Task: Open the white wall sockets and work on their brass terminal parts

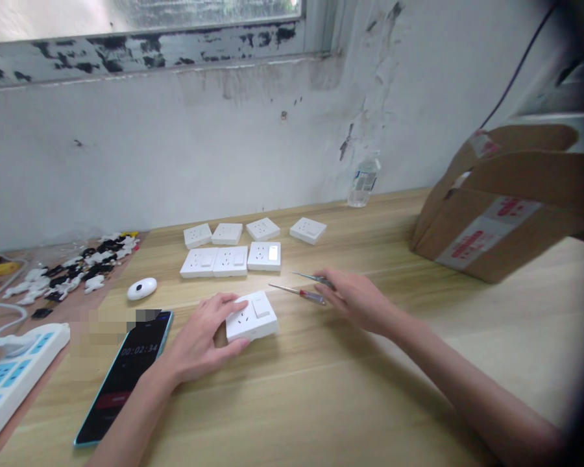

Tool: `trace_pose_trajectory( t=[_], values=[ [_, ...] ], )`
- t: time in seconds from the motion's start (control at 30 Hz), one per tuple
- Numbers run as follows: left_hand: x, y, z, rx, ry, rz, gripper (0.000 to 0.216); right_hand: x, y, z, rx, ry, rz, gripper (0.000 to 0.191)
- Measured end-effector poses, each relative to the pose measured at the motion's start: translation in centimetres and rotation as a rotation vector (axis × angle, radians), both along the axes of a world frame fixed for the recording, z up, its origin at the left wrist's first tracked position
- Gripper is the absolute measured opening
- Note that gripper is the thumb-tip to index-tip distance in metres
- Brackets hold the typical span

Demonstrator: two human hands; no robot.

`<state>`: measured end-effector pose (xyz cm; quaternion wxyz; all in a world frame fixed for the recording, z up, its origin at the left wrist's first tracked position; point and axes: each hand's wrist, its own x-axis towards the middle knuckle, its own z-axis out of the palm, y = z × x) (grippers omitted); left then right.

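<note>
My left hand [207, 340] grips a white wall socket with a switch [246, 321] by its left side, thumb at the near edge and index finger on top. The socket faces up, close to the wooden table. Over to the right, my right hand [353, 297] has its fingers closed on the handle of a thin screwdriver [307, 276], whose shaft points left. A second screwdriver with a clear reddish handle [311, 296] lies just below it, its handle end by my fingertips. Beyond my hands, several more white sockets [230, 261] lie in two rows.
A phone showing a timer [133, 363] lies left of my left forearm, with a white power strip [22, 376] beyond it. A white oval device [142, 288] and a heap of black and white parts [78, 269] are farther back. A plastic bottle [364, 181] and cardboard box [496, 214] stand right.
</note>
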<state>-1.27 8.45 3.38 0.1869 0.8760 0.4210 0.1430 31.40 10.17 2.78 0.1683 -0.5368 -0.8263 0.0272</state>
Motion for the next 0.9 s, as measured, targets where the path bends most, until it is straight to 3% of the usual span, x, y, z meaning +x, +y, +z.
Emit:
trace_pose_trajectory(
  t=[0.1,0.2,0.4,0.5,0.63,0.73,0.9],
  values=[
    [-0.2,0.2,-0.1,0.037,0.03,0.021,0.048,-1.8,0.6,-0.5,0.041,-0.18,0.079,0.023],
    [-0.3,0.2,-0.1,0.059,0.029,0.002,0.044,-0.6,1.8,-0.9,0.029,-0.267,0.106,0.021],
    [-0.1,0.4,-0.3,0.209,0.009,-0.002,0.037,2.3,1.2,0.0,-0.009,-0.085,-0.031,0.028],
    [0.2,0.6,-0.7,0.331,0.037,-0.026,0.04,0.1,-1.5,1.2,-0.024,0.034,0.061,0.027],
    [0.5,0.7,-1.1,0.494,0.109,-0.08,0.044,-3.9,-5.0,2.5,0.187,0.066,0.329,0.022],
    [0.7,0.6,-1.2,0.585,0.121,-0.093,0.042,-5.6,-6.0,2.6,0.299,0.016,0.379,0.023],
    [1.1,0.4,-1.1,0.67,0.126,-0.098,0.038,-6.5,-6.3,2.0,0.318,-0.034,0.383,0.023]
  ],
)
